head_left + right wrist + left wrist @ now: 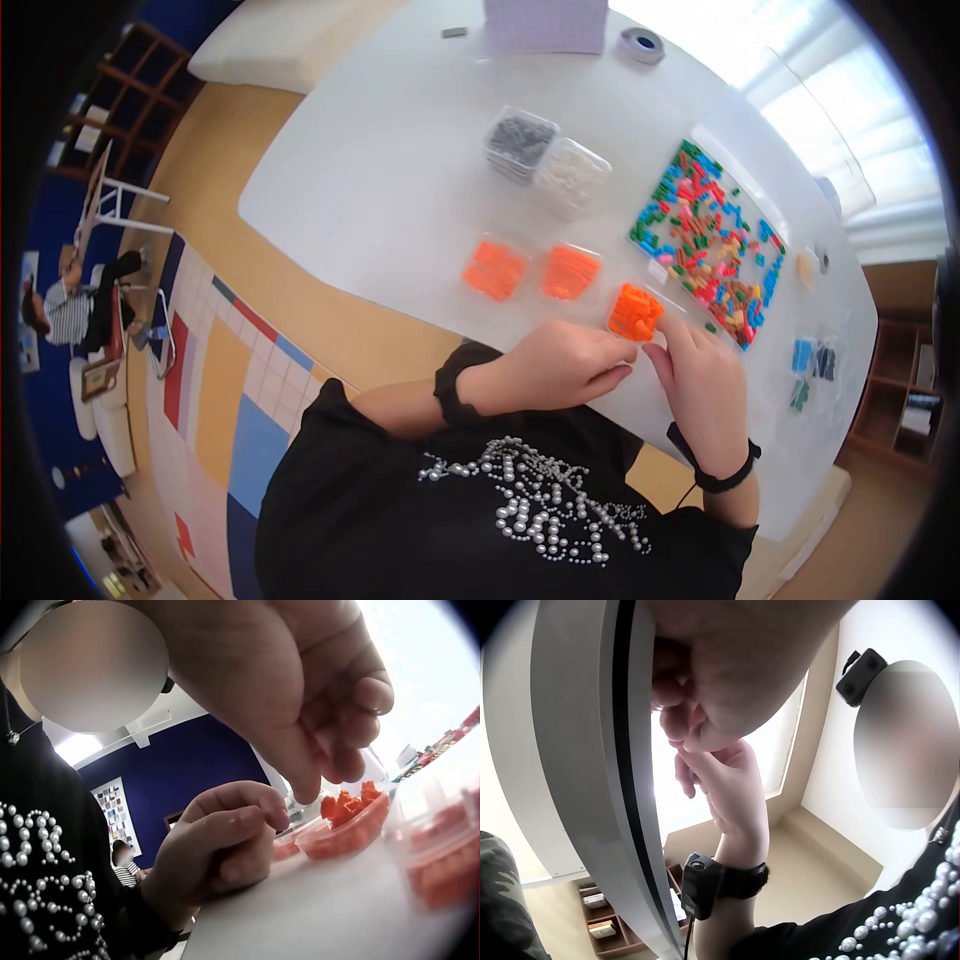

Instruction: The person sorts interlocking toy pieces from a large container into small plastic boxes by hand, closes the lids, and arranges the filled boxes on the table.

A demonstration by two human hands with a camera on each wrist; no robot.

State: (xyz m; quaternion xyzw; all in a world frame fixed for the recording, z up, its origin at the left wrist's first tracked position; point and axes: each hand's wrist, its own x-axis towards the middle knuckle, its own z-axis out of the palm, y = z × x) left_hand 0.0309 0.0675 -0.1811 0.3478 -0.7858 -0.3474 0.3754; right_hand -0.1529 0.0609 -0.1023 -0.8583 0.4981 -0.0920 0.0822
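Observation:
In the head view, a clear plastic box of orange toy bricks [635, 312] stands near the table's front edge. My right hand [705, 385] is at its right side, index finger reaching to the box and thumb apart from it. In the right wrist view, the right hand [330, 697] hangs above orange bricks [349, 806], fingers bent loosely. My left hand [565, 365] lies in front of the box with its fingers curled. Nothing shows in the left hand [225, 844] from the right wrist. The left wrist view shows both hands' fingertips close together.
Two more clear boxes of orange bricks [495, 270] [572, 273] stand to the left. Behind are boxes of grey bricks [522, 138] and white bricks [573, 178]. A tray of mixed coloured bricks [700, 235] lies right, with small bags [815, 358] beyond and a tape roll [642, 45] at the back.

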